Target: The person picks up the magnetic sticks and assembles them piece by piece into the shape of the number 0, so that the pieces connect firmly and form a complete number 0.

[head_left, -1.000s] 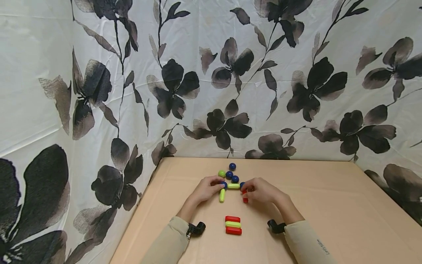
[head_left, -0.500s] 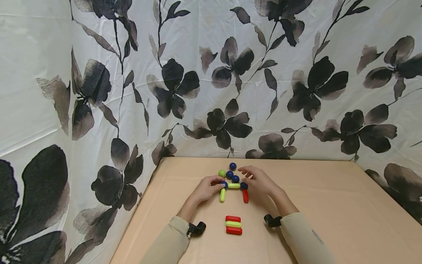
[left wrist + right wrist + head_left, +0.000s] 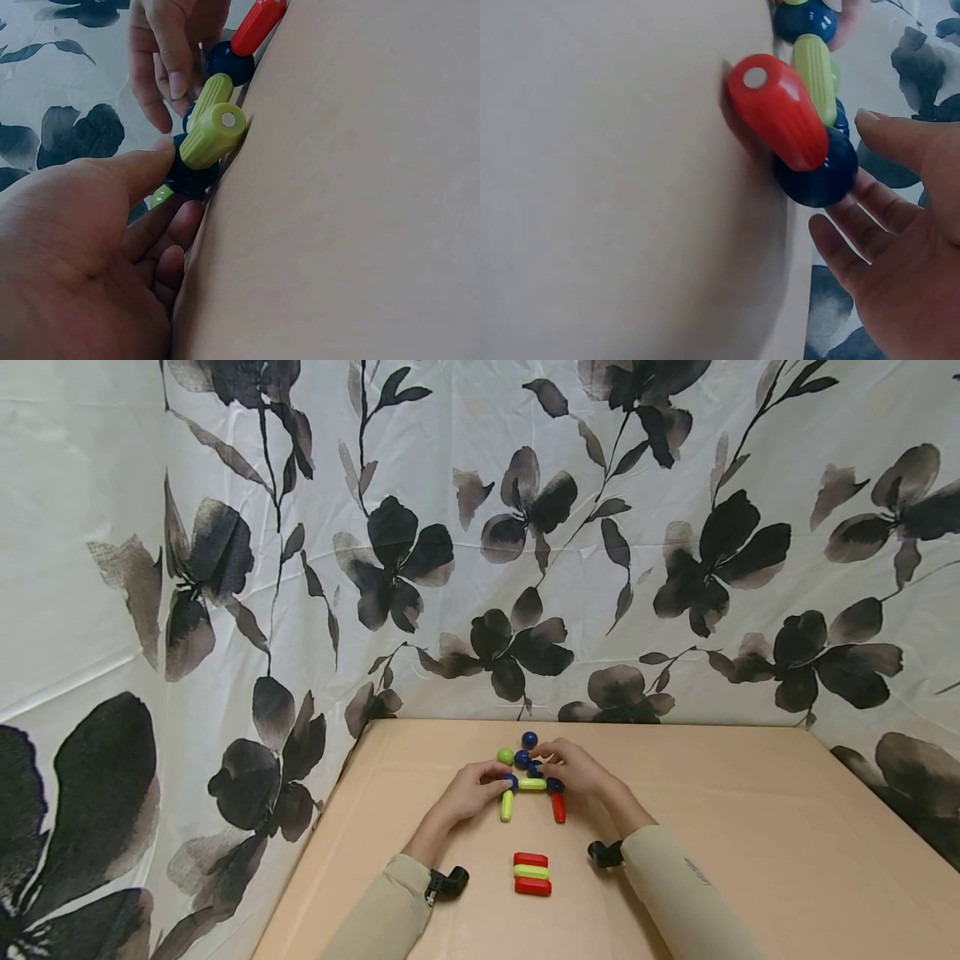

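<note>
My left hand (image 3: pixel 468 792) pinches a dark blue ball (image 3: pixel 193 174) between thumb and fingers. That ball joins a yellow-green magnetic rod (image 3: pixel 506 807) pointing toward me and another yellow-green rod (image 3: pixel 532 785) running right. At the crossing rod's right end sits a second blue ball (image 3: pixel 555 785), with a red magnetic rod (image 3: pixel 776 109) attached. My right hand (image 3: pixel 583 770) reaches over this corner, thumb and fingers spread, its fingertips beside a loose blue ball (image 3: pixel 534 770). Whether they touch that ball I cannot tell. Two more blue balls (image 3: pixel 529 740) and a green ball (image 3: pixel 506 756) lie just beyond.
Nearer me lie a red rod (image 3: pixel 531 859), a yellow-green rod (image 3: pixel 532 871) and another red rod (image 3: pixel 533 887), side by side. The tan tabletop (image 3: pixel 750 843) ends at a floral curtain (image 3: pixel 615 568). A small black camera sits on each wrist.
My right hand has let go of the corner with the red rod, lifted away, and moved left to the loose blue balls. My left hand stays on its ball.
</note>
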### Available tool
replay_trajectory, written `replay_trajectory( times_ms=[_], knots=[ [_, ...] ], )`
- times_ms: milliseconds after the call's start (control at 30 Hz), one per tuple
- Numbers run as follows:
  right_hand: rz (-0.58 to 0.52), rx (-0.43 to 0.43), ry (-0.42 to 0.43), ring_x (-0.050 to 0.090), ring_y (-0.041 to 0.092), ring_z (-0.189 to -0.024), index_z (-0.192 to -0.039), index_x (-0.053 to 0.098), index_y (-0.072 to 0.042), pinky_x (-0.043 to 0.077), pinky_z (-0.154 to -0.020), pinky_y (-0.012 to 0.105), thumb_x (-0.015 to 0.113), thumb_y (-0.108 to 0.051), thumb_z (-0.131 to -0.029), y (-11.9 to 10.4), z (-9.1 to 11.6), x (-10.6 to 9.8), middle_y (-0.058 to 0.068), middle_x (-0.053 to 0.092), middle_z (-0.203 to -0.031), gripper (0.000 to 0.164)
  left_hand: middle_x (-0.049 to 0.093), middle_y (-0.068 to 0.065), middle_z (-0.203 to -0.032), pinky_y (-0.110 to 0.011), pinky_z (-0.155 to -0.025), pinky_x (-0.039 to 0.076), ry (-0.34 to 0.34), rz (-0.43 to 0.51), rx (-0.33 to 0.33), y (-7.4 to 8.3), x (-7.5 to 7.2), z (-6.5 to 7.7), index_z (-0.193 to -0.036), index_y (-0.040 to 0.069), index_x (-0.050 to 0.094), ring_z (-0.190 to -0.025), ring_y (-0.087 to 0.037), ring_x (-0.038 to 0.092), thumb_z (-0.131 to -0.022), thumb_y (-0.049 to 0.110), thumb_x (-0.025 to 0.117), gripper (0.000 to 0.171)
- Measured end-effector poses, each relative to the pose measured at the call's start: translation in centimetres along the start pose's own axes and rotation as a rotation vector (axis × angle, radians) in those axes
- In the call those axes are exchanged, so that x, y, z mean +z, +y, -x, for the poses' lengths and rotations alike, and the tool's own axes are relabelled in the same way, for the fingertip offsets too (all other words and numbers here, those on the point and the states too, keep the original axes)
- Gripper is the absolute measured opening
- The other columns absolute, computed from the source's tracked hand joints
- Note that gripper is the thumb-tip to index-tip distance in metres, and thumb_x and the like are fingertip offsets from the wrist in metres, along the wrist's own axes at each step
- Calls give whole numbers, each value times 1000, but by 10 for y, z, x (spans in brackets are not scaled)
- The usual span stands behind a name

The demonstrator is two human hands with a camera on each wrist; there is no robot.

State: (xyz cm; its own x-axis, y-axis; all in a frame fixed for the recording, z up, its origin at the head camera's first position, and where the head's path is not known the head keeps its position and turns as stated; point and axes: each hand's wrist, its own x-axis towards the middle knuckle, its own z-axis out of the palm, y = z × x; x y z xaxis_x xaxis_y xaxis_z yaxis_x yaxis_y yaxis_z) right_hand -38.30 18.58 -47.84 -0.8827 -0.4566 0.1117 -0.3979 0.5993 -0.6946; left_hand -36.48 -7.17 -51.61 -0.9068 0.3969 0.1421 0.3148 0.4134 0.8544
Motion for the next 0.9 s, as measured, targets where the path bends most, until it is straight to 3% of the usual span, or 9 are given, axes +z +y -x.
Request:
replay_trajectory(
  times_ms=[300, 567, 733, 900],
  knots=[
    [16, 30, 0, 55, 23, -90, -122, 75, -8, 50, -76, 33, 69, -6, -99, 3, -9, 9, 12, 60, -105, 24, 74, -1, -118, -42, -99, 52, 7, 3, 4, 1, 2, 1, -130, 9, 71, -108, -16, 65, -103, 29, 67, 34],
    [12, 118, 94, 60, 24, -93, -113, 71, -10, 56, -82, 35, 74, -8, -96, -1, -9, 14, 10, 66, -107, 18, 74, -1, -117, -41, -98, 52, 9, 10, 3, 2, 1, 0, -131, 9, 71, -106, -16, 65, -103, 29, 68, 34],
    [8, 93, 120, 60, 23, -92, -117, 69, -8, 55, -82, 34, 72, -8, -98, 4, -6, 14, 9, 69, -106, 19, 74, -1, -116, -39, -96, 52, 11, 3, 6, 0, 2, 0, -130, 9, 72, -105, -15, 65, -103, 29, 68, 34],
    [-34, 74, 174, 62, 26, -105, -128, 65, -7, 57, -91, 41, 69, -12, -101, 1, 1, 7, 9, 67, -118, 28, 74, 0, -117, -37, -96, 52, 9, 4, 2, -1, 1, -1, -130, 10, 72, -105, -14, 65, -103, 29, 68, 33]
  ],
)
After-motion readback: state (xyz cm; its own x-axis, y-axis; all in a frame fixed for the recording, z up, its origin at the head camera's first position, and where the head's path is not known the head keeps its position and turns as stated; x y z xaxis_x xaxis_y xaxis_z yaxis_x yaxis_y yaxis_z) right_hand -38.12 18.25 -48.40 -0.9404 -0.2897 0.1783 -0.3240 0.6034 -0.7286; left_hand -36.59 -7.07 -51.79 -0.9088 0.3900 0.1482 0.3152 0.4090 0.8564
